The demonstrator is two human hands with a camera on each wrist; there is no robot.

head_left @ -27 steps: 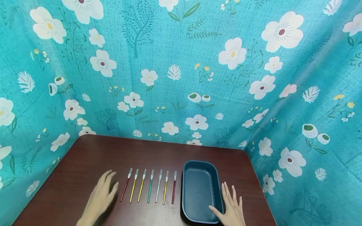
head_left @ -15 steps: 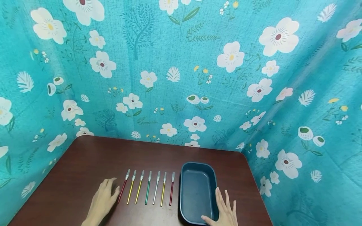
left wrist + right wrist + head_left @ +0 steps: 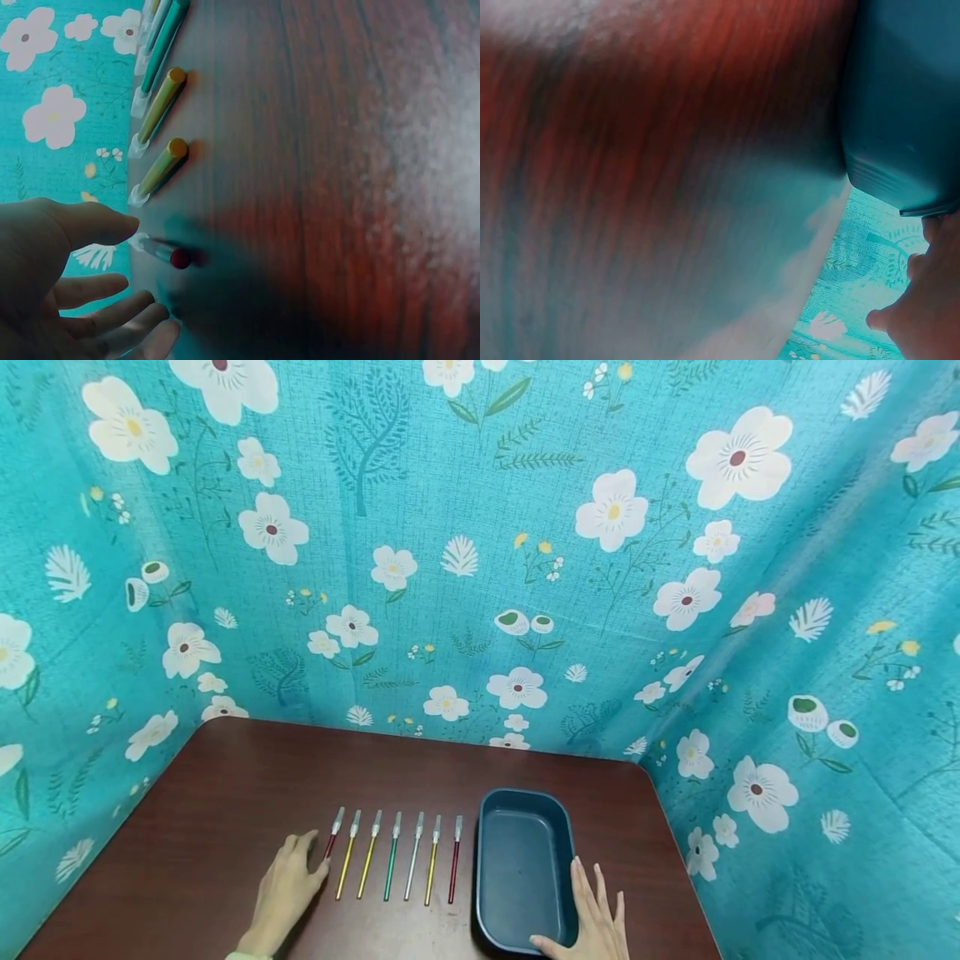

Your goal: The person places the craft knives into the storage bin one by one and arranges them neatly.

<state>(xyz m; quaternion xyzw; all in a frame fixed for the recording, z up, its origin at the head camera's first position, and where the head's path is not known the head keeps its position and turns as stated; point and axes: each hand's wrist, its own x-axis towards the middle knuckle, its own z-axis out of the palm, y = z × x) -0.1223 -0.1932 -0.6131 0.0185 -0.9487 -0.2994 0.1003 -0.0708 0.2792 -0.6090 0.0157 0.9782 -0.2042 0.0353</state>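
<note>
In the head view my left hand (image 3: 285, 881) is at the leftmost of several slim pen-like sticks, a red one (image 3: 330, 843) with a clear cap. The left wrist view shows that red stick (image 3: 166, 252) standing between my thumb (image 3: 105, 223) and my spread fingers, with a gap on both sides. To its right lie yellow (image 3: 346, 860), green (image 3: 391, 864) and silver (image 3: 413, 864) sticks in a row, caps pointing away. My right hand (image 3: 596, 918) rests at the right rim of a dark blue rectangular tray (image 3: 525, 885), fingers straight along its outer side, thumb over the near end.
A dark brown wooden table (image 3: 405, 760) carries everything. Behind and on both sides hangs a turquoise floral curtain (image 3: 450, 610). Between the tray and the yellow sticks lies another red stick (image 3: 455, 864).
My left hand has moved right, its thumb and fingers coming to either side of the leftmost red stick. My right hand stays by the tray's rim; the whole view has shifted slightly.
</note>
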